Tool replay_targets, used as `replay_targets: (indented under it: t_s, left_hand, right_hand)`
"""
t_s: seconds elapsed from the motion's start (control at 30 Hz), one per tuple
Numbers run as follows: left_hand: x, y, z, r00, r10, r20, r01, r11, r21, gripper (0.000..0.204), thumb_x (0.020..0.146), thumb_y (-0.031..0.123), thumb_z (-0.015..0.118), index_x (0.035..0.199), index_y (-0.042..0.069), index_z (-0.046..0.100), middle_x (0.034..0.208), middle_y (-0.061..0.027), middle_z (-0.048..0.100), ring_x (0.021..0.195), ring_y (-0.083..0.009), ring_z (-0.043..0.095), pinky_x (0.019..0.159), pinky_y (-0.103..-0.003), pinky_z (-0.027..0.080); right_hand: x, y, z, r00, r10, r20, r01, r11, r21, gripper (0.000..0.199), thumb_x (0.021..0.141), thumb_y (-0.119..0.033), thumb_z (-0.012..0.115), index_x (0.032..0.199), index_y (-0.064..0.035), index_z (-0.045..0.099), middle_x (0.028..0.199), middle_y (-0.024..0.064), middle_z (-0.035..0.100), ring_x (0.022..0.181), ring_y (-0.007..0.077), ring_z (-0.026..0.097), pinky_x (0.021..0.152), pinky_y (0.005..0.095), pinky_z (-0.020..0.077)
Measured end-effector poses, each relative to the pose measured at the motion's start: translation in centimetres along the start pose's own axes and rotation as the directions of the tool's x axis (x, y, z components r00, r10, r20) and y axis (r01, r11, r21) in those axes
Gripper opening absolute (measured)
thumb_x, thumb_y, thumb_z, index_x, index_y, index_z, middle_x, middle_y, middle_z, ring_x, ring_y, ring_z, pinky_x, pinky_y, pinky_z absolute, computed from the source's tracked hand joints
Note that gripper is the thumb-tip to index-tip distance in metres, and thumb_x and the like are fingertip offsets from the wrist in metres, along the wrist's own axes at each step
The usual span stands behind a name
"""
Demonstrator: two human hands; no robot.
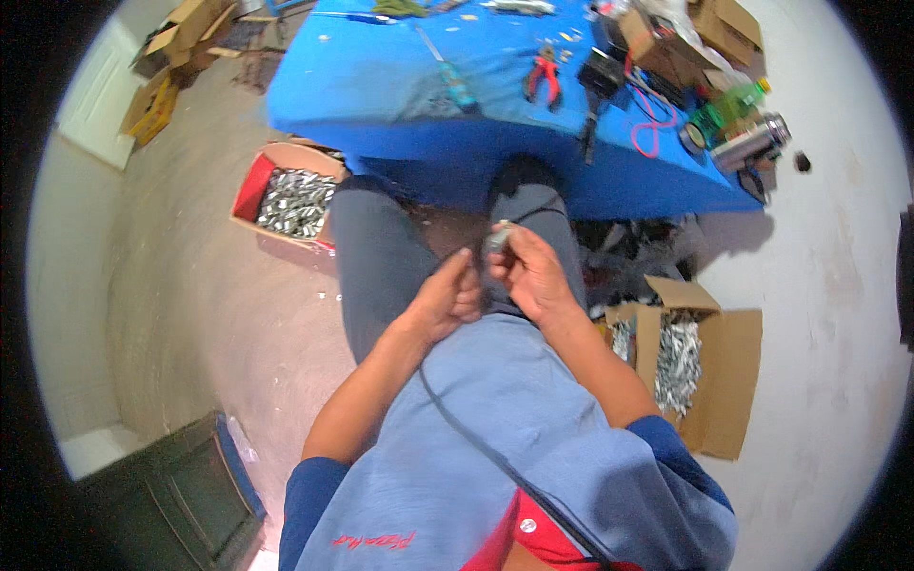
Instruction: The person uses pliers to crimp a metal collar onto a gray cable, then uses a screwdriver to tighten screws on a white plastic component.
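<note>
My right hand is closed in front of my lap, its thumb and fingers pinching a small silvery metal piece. Too little of that piece shows to tell its exact kind. Just left of it, my left hand is curled shut over my thighs, slightly blurred. Anything inside its fingers is hidden. The two hands are close but apart. A thin dark cable runs down my blue shirt and passes under my left wrist.
A blue-covered table stands ahead, holding a screwdriver, red-handled pliers, a green bottle and a steel flask. Boxes of small metal parts sit on the floor: a red-sided carton at left, a cardboard box at right.
</note>
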State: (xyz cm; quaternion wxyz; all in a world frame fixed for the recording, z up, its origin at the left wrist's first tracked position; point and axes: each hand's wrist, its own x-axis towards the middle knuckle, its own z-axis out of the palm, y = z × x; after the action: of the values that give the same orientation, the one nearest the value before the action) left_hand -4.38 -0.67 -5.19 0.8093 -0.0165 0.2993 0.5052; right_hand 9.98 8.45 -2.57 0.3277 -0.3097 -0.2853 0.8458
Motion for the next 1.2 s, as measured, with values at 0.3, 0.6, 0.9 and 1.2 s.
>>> replay_targets:
  t_s: [0.3, 0.6, 0.9, 1.2]
  left_hand:
    - [1.8, -0.8, -1.7, 1.000, -0.006, 0.012, 0.006, 1.000, -0.026, 0.042, 0.099, 0.046, 0.046, 0.068, 0.017, 0.040, 0.053, 0.0045, 0.033, 0.041, -0.0091, 0.022, 0.043, -0.026, 0.023]
    - [1.4, 0.0, -2.8, 0.991, 0.106, -0.078, -0.111, 0.992, -0.061, 0.041, 0.099, 0.043, 0.045, 0.068, 0.017, 0.038, 0.054, 0.0050, 0.031, 0.042, -0.0088, 0.023, 0.044, -0.027, 0.024]
    - [3.1, -1.8, -4.7, 0.967, 0.232, -0.101, -0.241, 0.966, -0.090, 0.031, 0.098, 0.029, 0.044, 0.069, 0.018, 0.042, 0.054, 0.0033, 0.036, 0.043, -0.0101, 0.031, 0.044, -0.026, 0.027]
    - [3.6, -0.9, -2.7, 0.916, 0.362, 0.176, -0.352, 0.932, -0.086, 0.019, 0.086, 0.021, 0.056, 0.085, 0.005, 0.065, 0.083, -0.0059, 0.063, 0.076, -0.0195, 0.061, 0.065, -0.032, 0.052]
  right_hand:
    - [1.8, -8.1, 12.4, 0.710, -0.693, 0.130, 0.701, 0.676, -0.226, 0.025, 0.099, -0.018, 0.055, 0.114, 0.0009, 0.061, 0.090, 0.0076, 0.065, 0.074, 0.0112, 0.060, 0.063, 0.0261, 0.0510]
    - [4.1, -7.0, 22.3, 0.688, -0.605, 0.401, 0.719, 0.491, -0.492, 0.024, 0.098, -0.018, 0.055, 0.111, 0.0004, 0.065, 0.096, 0.0063, 0.067, 0.079, 0.0116, 0.063, 0.065, 0.0238, 0.0516]
    - [1.5, 3.0, 6.7, 0.937, 0.040, 0.347, 0.270, 0.545, -0.794, 0.033, 0.099, -0.027, 0.054, 0.084, 0.0004, 0.065, 0.080, 0.0031, 0.065, 0.069, 0.0095, 0.059, 0.063, 0.0240, 0.0486]
    - [0.4, 2.1, 5.2, 0.934, 0.035, 0.356, 0.337, 0.248, -0.908, 0.024, 0.089, -0.021, 0.062, 0.088, 0.0025, 0.069, 0.084, 0.0116, 0.069, 0.074, 0.0161, 0.064, 0.067, 0.0306, 0.0508]
